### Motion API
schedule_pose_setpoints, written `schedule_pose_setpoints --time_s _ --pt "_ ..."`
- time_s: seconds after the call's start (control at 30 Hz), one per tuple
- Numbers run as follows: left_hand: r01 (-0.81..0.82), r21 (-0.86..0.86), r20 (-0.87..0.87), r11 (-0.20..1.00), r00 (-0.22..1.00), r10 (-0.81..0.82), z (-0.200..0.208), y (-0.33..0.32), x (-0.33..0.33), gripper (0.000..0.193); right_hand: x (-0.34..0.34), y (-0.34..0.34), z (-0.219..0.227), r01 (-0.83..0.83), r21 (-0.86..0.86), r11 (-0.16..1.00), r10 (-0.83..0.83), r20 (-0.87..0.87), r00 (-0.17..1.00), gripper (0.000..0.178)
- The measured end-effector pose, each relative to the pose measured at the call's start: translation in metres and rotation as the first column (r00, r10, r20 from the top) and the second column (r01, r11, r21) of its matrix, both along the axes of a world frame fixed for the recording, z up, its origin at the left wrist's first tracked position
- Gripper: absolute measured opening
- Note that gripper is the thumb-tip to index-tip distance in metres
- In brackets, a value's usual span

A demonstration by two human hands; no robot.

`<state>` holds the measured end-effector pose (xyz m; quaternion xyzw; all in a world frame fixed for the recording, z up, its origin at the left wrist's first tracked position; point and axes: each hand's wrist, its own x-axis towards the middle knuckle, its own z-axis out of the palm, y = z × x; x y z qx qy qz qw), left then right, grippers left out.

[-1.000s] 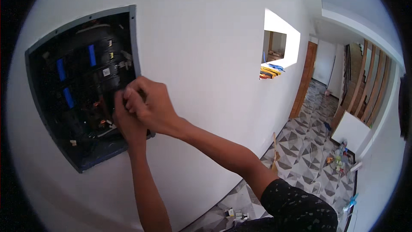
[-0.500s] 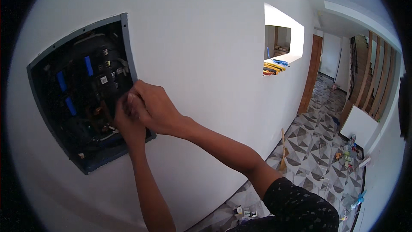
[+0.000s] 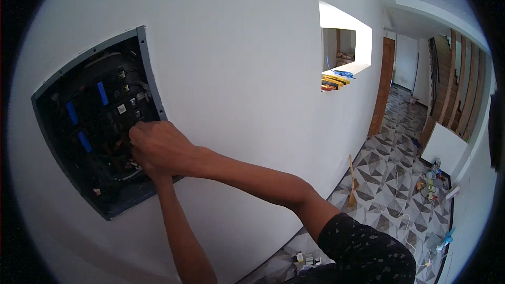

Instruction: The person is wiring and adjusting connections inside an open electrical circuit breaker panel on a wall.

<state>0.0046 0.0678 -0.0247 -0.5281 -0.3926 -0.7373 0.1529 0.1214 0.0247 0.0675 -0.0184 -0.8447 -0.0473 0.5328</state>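
A recessed electrical panel box (image 3: 143,52) with a grey metal frame is set in the white wall at left. Inside it are dark breakers with blue switch levers (image 3: 102,93) and several wires (image 3: 126,163) low down, hard to make out in the shade. My right hand (image 3: 165,147) is at the panel's lower right, its fingers bent and closed; what they hold is hidden. Close beneath it, my left hand (image 3: 149,170) is mostly covered by the right one, and its fingers do not show.
To the right, a wall opening (image 3: 344,68) has yellow-handled hand tools (image 3: 334,81) and a coil of blue wire (image 3: 344,74) on its sill. A broom (image 3: 352,184) leans at the wall's foot. Small boxes (image 3: 307,259) and cables lie on the patterned tile floor (image 3: 379,200).
My hands have shifted slightly left and down, and the right hand now covers more of the left. The panel sits a little lower and further left in view.
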Motion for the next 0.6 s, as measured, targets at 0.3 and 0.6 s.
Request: schedule_pose_setpoints --time_s 0.3,0.6 --pt "-0.002 -0.09 0.047 0.996 0.999 0.007 0.033 -0.041 0.035 0.019 0.049 0.006 -0.003 0.037 0.18 0.983 -0.027 -0.059 0.998 0.016" --pt "-0.071 -0.198 0.121 0.978 0.988 0.096 0.047 -0.059 0.04 0.023 0.039 0.01 -0.018 -0.28 -0.342 0.897 0.225 -0.193 0.955 0.015"
